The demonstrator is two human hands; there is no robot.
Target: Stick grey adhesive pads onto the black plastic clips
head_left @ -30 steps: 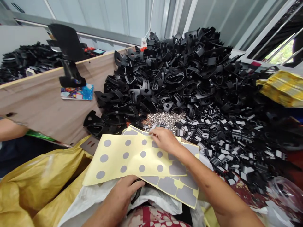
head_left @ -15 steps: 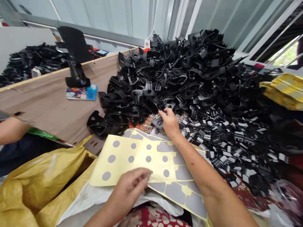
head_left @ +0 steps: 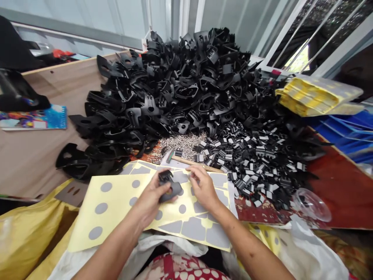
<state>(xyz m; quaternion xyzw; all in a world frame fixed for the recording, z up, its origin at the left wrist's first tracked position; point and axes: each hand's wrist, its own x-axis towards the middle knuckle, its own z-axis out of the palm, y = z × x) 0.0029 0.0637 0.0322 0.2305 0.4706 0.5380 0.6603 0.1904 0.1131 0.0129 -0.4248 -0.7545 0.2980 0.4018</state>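
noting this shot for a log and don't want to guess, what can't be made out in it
All in the head view:
The gripped side of the black part: covered by the left hand.
Whether the right hand pinches anything: too small and blurred at its fingertips.
Part of the yellow sheet: hidden behind the left hand and forearm.
Single metal bits: too small to tell their shape.
The printed card's far end: cut off by the left edge.

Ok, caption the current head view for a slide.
Left hand holds a black part above grey-patterned yellow sheets, right hand beside it, black pieces piled behind.
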